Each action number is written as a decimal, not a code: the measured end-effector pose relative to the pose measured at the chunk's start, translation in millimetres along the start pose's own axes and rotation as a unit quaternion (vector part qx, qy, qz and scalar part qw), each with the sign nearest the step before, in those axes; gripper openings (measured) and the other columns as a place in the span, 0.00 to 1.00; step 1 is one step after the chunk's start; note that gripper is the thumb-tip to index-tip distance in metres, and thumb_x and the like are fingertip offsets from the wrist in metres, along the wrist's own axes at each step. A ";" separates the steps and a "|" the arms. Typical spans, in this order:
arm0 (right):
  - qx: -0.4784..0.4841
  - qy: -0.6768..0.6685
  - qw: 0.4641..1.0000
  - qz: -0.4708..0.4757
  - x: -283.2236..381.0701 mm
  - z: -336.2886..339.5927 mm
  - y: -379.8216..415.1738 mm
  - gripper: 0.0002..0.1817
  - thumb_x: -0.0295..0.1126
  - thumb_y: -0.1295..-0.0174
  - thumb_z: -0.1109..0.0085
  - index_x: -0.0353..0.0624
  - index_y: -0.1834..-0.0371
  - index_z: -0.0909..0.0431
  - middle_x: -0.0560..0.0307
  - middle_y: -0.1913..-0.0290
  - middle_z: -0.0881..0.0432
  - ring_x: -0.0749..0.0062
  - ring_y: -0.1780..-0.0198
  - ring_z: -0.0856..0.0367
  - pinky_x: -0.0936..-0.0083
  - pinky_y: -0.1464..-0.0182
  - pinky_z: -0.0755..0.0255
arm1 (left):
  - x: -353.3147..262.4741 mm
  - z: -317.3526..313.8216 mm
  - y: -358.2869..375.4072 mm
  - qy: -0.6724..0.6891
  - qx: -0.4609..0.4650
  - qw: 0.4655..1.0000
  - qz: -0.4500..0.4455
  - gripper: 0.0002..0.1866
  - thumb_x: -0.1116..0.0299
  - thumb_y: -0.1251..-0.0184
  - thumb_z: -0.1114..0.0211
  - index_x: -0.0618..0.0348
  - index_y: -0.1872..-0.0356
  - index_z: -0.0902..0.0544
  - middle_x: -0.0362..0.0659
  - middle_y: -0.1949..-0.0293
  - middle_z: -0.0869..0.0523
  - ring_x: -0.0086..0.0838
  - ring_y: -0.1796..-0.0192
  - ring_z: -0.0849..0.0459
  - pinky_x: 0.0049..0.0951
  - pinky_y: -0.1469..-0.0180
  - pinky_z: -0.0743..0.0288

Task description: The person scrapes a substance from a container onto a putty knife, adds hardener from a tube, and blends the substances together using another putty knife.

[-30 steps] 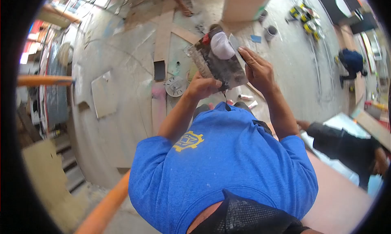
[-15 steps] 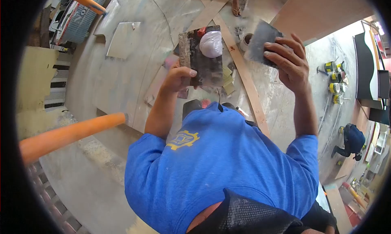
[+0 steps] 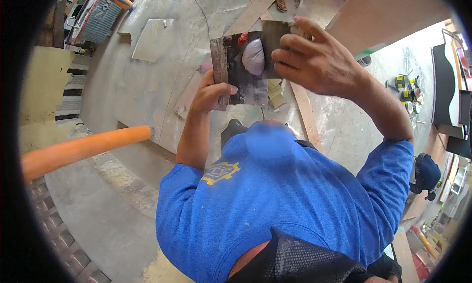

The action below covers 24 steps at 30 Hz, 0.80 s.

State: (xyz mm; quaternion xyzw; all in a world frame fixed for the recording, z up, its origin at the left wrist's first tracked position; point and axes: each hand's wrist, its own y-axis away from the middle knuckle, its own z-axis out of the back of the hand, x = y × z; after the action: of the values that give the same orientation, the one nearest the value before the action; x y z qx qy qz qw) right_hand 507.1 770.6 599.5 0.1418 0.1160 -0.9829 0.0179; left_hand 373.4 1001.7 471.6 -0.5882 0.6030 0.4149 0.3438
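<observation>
Two hands at a dirty mortar board with a lump of white putty.

The left hand (image 3: 210, 93) grips the board's (image 3: 241, 81) lower left edge, thumb on top. The right hand (image 3: 314, 61) is closed around a scraper blade (image 3: 274, 32) at the board's right side, just beside the putty lump (image 3: 253, 56). An orange pipe (image 3: 83, 150) runs well left of the board; paint cans (image 3: 405, 93) stand far right of it.

both arms are raised in front of the chest, elbows bent. the left hand (image 3: 210, 93) is closed in a grip, thumb on top. the right hand (image 3: 314, 61) is held higher, back toward the camera, fingers (image 3: 290, 49) curled leftward.
</observation>
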 end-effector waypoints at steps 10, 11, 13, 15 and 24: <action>-0.348 -0.395 0.793 -0.307 75.4 -89.5 -57.1 0.17 0.17 0.41 0.45 0.39 0.48 0.22 0.49 0.59 0.16 0.75 0.60 0.17 0.81 0.58 0.27 | -20.7 47.7 20.4 0.254 -0.053 0.947 -0.188 0.21 0.78 0.45 0.45 0.67 0.47 0.30 0.53 0.57 0.19 0.39 0.62 0.16 0.35 0.68 0.19; -0.365 -0.416 0.787 -0.275 74.1 -84.1 -66.3 0.15 0.17 0.41 0.45 0.34 0.50 0.23 0.47 0.56 0.17 0.71 0.54 0.18 0.77 0.52 0.26 | -22.0 35.2 6.9 0.255 -0.071 0.946 -0.186 0.20 0.79 0.45 0.45 0.67 0.48 0.30 0.52 0.57 0.19 0.39 0.62 0.16 0.36 0.68 0.19; -0.385 -0.393 0.804 -0.226 84.4 -95.4 -88.4 0.18 0.14 0.46 0.44 0.36 0.51 0.23 0.44 0.51 0.19 0.61 0.49 0.19 0.72 0.48 0.26 | -26.3 41.2 9.7 0.260 -0.071 0.943 -0.197 0.19 0.80 0.44 0.45 0.67 0.48 0.29 0.51 0.58 0.18 0.37 0.62 0.16 0.35 0.68 0.19; -0.360 -0.332 0.854 -0.178 74.8 -97.2 -96.5 0.21 0.13 0.50 0.43 0.38 0.50 0.23 0.45 0.49 0.20 0.55 0.48 0.20 0.69 0.47 0.26 | -28.3 46.8 9.1 0.255 -0.081 0.944 -0.194 0.20 0.80 0.45 0.45 0.67 0.48 0.29 0.51 0.58 0.18 0.37 0.63 0.15 0.35 0.68 0.18; -0.061 -0.269 0.941 -0.193 57.0 -132.6 -99.5 0.25 0.16 0.51 0.46 0.47 0.46 0.24 0.51 0.47 0.21 0.56 0.52 0.19 0.67 0.51 0.24 | -33.6 69.2 18.3 0.252 -0.127 0.937 -0.208 0.20 0.79 0.48 0.45 0.66 0.50 0.28 0.51 0.61 0.18 0.37 0.67 0.16 0.34 0.73 0.21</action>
State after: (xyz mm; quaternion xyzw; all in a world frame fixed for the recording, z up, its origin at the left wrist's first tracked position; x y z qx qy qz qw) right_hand 482.0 898.1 481.9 -0.1547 0.1922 -0.9599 -0.1329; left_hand 352.5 1077.9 474.7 -0.8244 0.4768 0.2450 0.1815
